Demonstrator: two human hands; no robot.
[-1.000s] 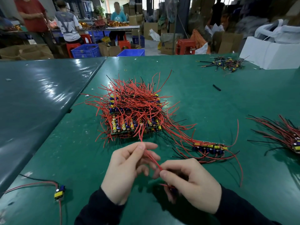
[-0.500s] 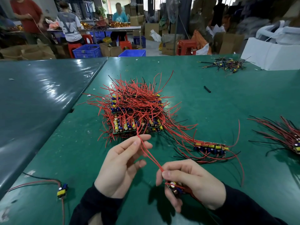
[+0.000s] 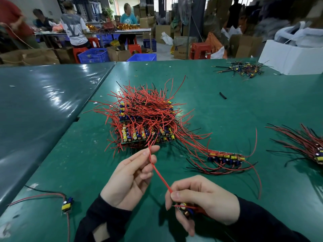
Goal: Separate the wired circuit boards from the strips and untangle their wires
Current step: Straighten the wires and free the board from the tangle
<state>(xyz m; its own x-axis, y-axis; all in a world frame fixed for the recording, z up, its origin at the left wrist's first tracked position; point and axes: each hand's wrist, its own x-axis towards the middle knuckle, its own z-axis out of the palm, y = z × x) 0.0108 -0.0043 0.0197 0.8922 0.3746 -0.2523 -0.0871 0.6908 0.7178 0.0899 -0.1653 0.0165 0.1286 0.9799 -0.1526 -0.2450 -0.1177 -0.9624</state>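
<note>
The right hand (image 3: 204, 201) is curled round a small board (image 3: 185, 209), thumb and forefinger pinching its red wire (image 3: 158, 172) just where it leaves the board. The wire runs taut up and to the left, passing between the straightened fingers (image 3: 139, 158) of the left hand (image 3: 129, 179), which guide it loosely more than grip it; beyond them it disappears into the pile (image 3: 145, 119).

That pile, a stack of board strips under a tangle of red and black wires, sits on the green worktop (image 3: 227, 119) just ahead of the hands. A single strip (image 3: 226, 158) with its wires lies to the right of it, a bundle (image 3: 307, 145) further right at the frame's edge, and one freed board (image 3: 67, 204) with its wires lies apart at the near left. A small heap (image 3: 242, 68) of wired parts rests at the far side.

The step in hand looks like untangling: the board seems already broken off its strip, but its wire is caught in the pile. Next, the wire probably needs drawing out steadily along its own line, the left hand sliding toward the tangle to lift crossing strands clear. A hard tug could drag the pile or strain the solder joint.
</note>
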